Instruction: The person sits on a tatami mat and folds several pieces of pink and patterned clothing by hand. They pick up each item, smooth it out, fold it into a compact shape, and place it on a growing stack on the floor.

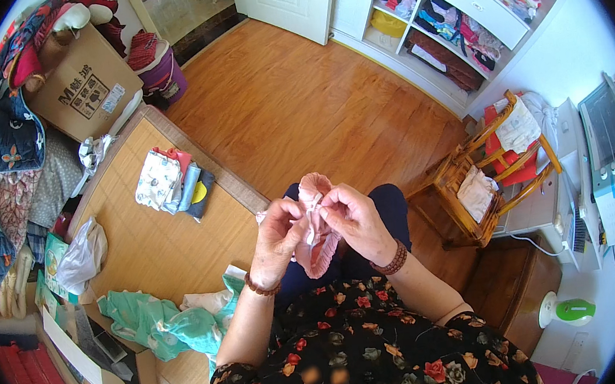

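Observation:
Both hands hold a pink cloth garment with gathered edges (319,260) above my lap. On its left side, my left hand (279,239) pinches the fabric between thumb and fingers. My right hand (356,223) grips the other side, its fingertips close to the left ones at a narrow white strip in the middle. The garment's full shape is bunched up and partly hidden by the fingers. To the left, a stack of folded clothes (159,178) lies on the woven mat (212,240). Nearer my left forearm is a crumpled green patterned cloth (153,323).
A white plastic bag (83,255) and an open cardboard box (147,374) stand at the left. Beyond are a large carton (83,86) and a purple bucket (166,78). A wooden chair (452,200) stands right; shelves of clothes (408,27) line the far wall.

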Tool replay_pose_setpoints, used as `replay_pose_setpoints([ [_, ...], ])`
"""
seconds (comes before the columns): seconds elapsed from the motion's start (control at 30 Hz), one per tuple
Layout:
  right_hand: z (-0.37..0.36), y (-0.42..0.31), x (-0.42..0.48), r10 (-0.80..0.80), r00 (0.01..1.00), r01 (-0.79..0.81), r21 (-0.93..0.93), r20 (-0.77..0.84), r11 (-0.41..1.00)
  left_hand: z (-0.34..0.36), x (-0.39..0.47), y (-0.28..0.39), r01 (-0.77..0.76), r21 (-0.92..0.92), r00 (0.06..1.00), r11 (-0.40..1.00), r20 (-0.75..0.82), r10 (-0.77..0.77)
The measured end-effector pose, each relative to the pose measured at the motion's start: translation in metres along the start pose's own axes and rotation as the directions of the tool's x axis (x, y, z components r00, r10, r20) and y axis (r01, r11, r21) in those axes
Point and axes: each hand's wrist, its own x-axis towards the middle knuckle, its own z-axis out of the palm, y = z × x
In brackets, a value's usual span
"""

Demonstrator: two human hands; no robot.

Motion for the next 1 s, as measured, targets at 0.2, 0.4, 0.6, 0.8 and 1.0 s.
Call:
replay_pose_setpoints([
  [0.2,-0.005,-0.004,0.003,0.138,0.990,-0.138,0.340,0.026,0.930,-0.020,-0.002,-0.016,0.121,0.414,0.978,0.902,0.106,-0.180],
  [0.4,-0.005,0.008,0.005,0.162,0.987,-0.150,0.376,0.001,0.914,-0.017,-0.004,-0.019,0.110,0.017,0.993,0.994,0.051,-0.111],
  [0.6,-0.008,0.015,0.003,0.175,0.983,-0.141,0.400,-0.049,0.905,-0.022,-0.002,-0.017,0.140,-0.209,0.990,0.968,0.036,-0.135],
  [0.8,-0.010,0.014,0.001,0.175,0.982,-0.132,0.412,-0.068,0.901,-0.021,-0.003,-0.008,0.166,-0.147,0.986,0.975,0.000,-0.168],
  [1.0,-0.010,0.020,0.003,0.160,0.977,-0.042,0.607,-0.143,0.793,-0.026,-0.005,-0.005,-0.015,0.344,0.995,0.939,-0.085,0.047],
])
